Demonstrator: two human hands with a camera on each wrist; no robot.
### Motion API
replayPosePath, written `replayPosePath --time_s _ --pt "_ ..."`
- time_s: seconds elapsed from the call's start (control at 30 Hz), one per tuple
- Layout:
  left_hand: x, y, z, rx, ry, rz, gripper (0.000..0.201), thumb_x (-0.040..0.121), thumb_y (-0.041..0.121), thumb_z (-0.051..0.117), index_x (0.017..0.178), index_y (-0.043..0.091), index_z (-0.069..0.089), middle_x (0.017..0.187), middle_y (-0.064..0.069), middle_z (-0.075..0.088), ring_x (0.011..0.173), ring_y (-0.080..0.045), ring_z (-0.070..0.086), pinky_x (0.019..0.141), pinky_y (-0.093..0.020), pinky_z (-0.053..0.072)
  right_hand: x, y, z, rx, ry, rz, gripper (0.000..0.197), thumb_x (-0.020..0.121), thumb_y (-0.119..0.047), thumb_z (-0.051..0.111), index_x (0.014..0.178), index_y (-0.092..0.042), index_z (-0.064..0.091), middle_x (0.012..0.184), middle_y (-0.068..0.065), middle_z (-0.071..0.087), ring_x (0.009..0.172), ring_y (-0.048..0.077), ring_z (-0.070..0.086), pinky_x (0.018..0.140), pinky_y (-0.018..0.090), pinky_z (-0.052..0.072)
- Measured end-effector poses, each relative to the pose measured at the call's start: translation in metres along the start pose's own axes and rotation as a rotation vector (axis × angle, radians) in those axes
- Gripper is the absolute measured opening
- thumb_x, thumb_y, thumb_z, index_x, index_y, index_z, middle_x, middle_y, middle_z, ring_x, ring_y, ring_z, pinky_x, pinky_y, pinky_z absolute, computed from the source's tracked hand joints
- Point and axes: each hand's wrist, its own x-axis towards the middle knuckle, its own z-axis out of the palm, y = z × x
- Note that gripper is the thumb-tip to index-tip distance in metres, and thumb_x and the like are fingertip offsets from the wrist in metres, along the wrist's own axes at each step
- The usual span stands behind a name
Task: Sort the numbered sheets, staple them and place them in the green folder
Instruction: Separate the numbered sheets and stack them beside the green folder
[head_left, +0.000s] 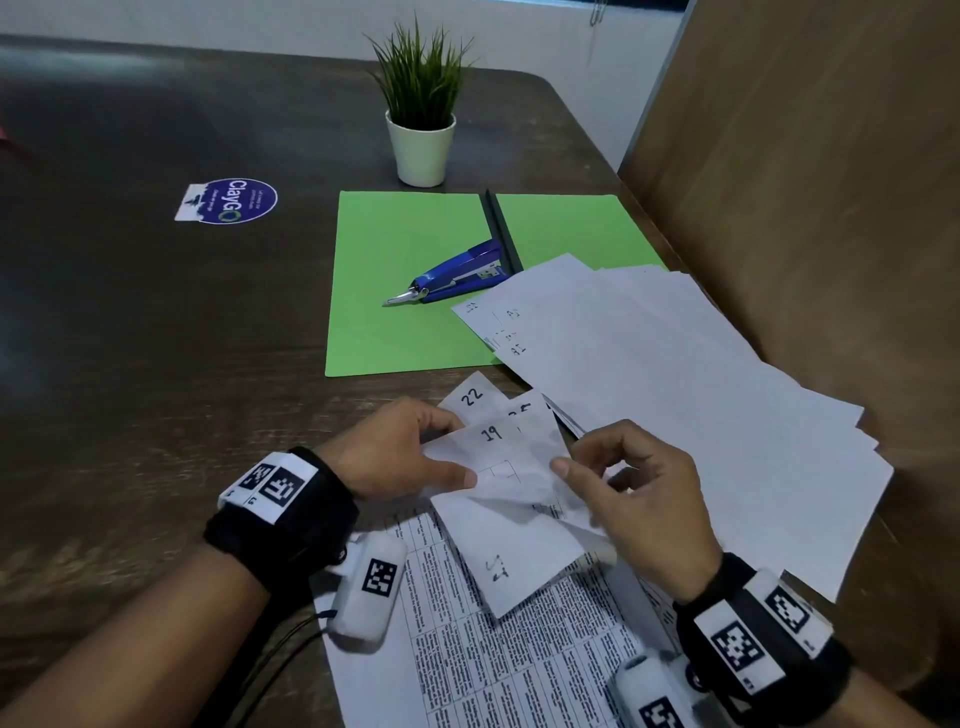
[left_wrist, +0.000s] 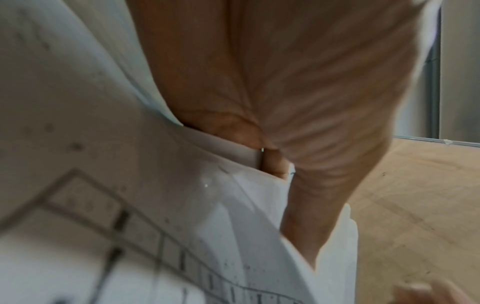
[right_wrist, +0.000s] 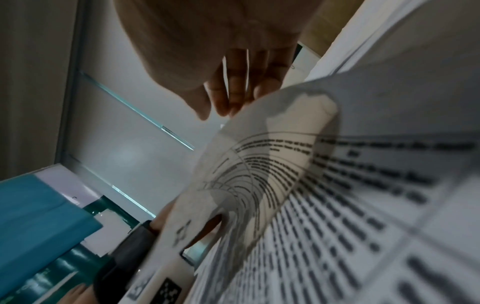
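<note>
Because the numbered sheets (head_left: 498, 457) are thin, limp and slide easily, edges and corners look the best hold. Both hands, left hand (head_left: 400, 452) and right hand (head_left: 634, 493), pinch a fanned bunch at 6 o'clock, reading "19" and "22". At 12 o'clock lies the opened green folder (head_left: 405, 291); a sticker (head_left: 228, 201) at 10 reads "ClayGo".

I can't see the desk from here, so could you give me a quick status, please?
Left hand and right hand both pinching sheet 19. Green folder open, stapler lying on it. Loose sheets overlap its right flap.
</note>
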Motion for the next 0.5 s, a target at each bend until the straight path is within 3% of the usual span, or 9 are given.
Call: replayPosePath --time_s 0.1,0.17,0.23,0.4,0.5 --pt "0.0 -0.001 0.0 -0.005 -0.004 -0.004 0.021 0.079 0.009 0.084 0.098 0.015 0.077 0.099 0.005 0.079 0.092 -0.016 0.076 0.092 -0.044 0.059 0.004 0.0 0.001 -0.068 -0.092 -0.007 0.005 0.089 -0.021 0.073 0.087 -0.024 0.076 0.073 0.001 0.071 0.059 0.01 0.062 0.056 0.031 0.052" --pt "0.001 -0.003 0.0 -0.001 -0.004 0.014 0.02 0.08 0.009 0.084 0.098 0.015 0.077 0.1 0.005 0.079 0.094 -0.016 0.076 0.093 -0.045 0.058 0.01 0.006 0.005 -0.19 -0.164 0.054 0.005 0.086 -0.025 0.076 0.091 -0.026 0.077 0.077 -0.006 0.072 0.067 0.009 0.064 0.067 0.034 0.058" --pt "0.002 -0.005 0.0 -0.007 0.003 0.042 0.019 0.08 0.009 0.083 0.097 0.016 0.077 0.102 0.005 0.079 0.097 -0.016 0.075 0.095 -0.047 0.057 0.014 0.01 0.009 -0.295 -0.196 0.075 0.014 0.08 -0.028 0.081 0.093 -0.028 0.076 0.08 -0.008 0.069 0.071 0.006 0.062 0.072 0.03 0.056" --pt "0.003 -0.01 -0.001 -0.061 0.015 0.103 0.026 0.077 0.011 0.085 0.1 0.021 0.076 0.109 0.006 0.077 0.105 -0.018 0.073 0.099 -0.049 0.055 0.022 0.006 0.015 -0.392 -0.156 0.037 0.021 0.073 -0.03 0.086 0.087 -0.034 0.07 0.079 -0.008 0.061 0.065 0.004 0.054 0.065 0.019 0.046" --pt "0.004 -0.011 -0.001 -0.027 0.041 0.128 0.03 0.076 0.013 0.087 0.101 0.025 0.075 0.108 0.015 0.076 0.104 -0.007 0.071 0.099 -0.038 0.054 0.025 0.003 0.018 -0.432 -0.169 -0.005 0.018 0.077 -0.027 0.083 0.075 -0.034 0.067 0.078 -0.011 0.06 0.065 0.001 0.054 0.063 0.016 0.04"
